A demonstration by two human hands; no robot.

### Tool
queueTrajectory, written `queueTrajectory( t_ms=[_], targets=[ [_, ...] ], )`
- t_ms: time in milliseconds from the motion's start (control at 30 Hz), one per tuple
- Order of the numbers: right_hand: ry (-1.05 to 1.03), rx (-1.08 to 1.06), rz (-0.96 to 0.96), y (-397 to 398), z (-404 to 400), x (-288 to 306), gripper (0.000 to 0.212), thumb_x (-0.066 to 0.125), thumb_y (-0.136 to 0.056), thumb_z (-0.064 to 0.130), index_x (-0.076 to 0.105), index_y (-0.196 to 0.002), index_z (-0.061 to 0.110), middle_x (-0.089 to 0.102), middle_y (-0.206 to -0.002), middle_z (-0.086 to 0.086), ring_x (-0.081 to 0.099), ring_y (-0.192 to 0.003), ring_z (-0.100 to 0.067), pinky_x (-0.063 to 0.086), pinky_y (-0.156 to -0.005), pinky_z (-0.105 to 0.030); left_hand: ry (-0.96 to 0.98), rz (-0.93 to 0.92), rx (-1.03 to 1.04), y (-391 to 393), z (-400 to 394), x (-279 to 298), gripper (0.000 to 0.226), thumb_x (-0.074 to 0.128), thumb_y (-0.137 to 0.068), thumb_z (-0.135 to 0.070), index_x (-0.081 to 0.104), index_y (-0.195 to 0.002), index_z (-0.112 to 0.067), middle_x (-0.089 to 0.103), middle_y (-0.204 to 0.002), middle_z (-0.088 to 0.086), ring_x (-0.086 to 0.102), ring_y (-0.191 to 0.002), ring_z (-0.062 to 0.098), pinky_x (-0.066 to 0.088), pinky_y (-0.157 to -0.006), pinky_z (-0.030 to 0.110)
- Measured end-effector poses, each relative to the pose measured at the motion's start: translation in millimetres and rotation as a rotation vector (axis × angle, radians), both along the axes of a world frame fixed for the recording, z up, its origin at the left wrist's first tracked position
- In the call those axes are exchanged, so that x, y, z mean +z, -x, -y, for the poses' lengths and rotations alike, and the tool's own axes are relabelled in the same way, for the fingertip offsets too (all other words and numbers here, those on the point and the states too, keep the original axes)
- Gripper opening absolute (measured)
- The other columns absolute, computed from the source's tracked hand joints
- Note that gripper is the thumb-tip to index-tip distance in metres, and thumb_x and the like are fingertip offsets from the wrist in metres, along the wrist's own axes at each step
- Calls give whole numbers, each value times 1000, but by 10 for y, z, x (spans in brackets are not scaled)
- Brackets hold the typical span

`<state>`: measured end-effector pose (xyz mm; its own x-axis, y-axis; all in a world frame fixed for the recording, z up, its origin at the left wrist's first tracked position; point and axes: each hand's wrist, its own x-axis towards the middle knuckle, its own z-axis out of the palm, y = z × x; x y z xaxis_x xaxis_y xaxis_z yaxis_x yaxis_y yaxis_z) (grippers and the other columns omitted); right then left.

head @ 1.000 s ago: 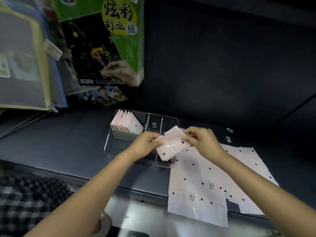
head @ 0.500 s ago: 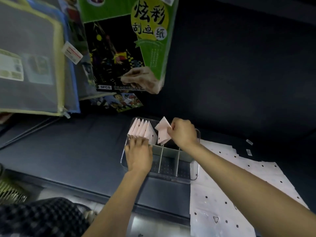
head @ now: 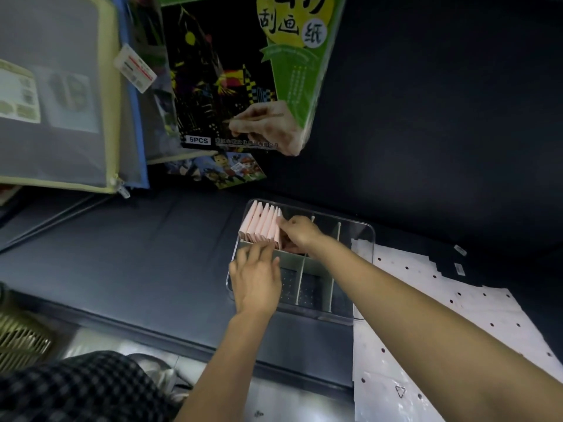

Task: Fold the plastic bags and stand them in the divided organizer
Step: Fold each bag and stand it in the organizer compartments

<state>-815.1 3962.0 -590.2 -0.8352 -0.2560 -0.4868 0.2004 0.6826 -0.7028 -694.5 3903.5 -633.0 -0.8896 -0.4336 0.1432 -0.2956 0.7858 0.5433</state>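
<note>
A clear divided organizer (head: 362,228) stands on the dark shelf. Its far-left compartment holds a row of several folded pink-white bags (head: 259,222), all upright. My right hand (head: 301,231) reaches down into that compartment at the right end of the row. Its curled fingers pinch the last folded bag (head: 279,219), pressing it against the others. My left hand (head: 256,275) lies over the organizer's near-left corner with straight fingers touching the row's near edge. A stack of flat white dotted plastic bags (head: 457,303) lies to the right of the organizer, partly under my right forearm.
A green and black scratch-art pack (head: 243,74) and mesh zip pouches (head: 54,102) hang above the shelf's left side. Two small labels (head: 459,268) lie beyond the flat bags. A ribbed basket (head: 21,339) and checked cloth (head: 76,388) sit below the shelf edge.
My right hand carried the folded bag from above the flat stack to the organizer and lowered it beside the row. My left hand let go and moved to the row's near edge.
</note>
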Motion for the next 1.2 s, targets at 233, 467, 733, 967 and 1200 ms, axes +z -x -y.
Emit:
queueTrajectory(
  t_ms=[233,467,733,967,1200],
  targets=[
    [-2,108,18,-49,-6,-5,38,42,-98,38,54,-70,14,60,-71,-5,59,-75,-23,50,-85,-41,28,8,-8,-17,-6,1,35,51,-94,-24,53,-129,-20,53,-121,7,42,-113,26,32,-93,38],
    [55,254,-296,-370,-932,300,22,55,-93,22,64,-112,15,64,-111,5,57,-102,-8,43,-90,-20,118,149,-77,32,-20,81,42,45,-96,-34,47,-136,-20,46,-130,10,37,-118,30,30,-95,43],
    [-81,166,-158,-1199,-2885,-141,27,66,-87,21,62,-114,17,61,-112,8,58,-109,-12,41,-87,-8,-6,-122,-553,-286,-848,273,17,56,-93,-16,69,-99,-7,62,-97,9,59,-86,29,50,-70,39],
    [-418,532,-301,-1866,-3752,-674,94,68,-75,54,13,-149,32,2,-151,20,3,-139,1,8,-114,-18,120,499,-1001,-868,-1496,-256,73,58,-88,-48,23,-148,-26,14,-157,-7,12,-144,15,16,-116,31],
    [-440,646,-426,-1909,-3988,-781,68,54,-92,14,19,-148,27,-9,-151,11,-7,-143,-7,-5,-114,-14,245,409,-994,-984,-1446,-404,55,52,-95,-31,30,-145,-34,14,-157,-11,10,-145,9,1,-117,23]
  ],
)
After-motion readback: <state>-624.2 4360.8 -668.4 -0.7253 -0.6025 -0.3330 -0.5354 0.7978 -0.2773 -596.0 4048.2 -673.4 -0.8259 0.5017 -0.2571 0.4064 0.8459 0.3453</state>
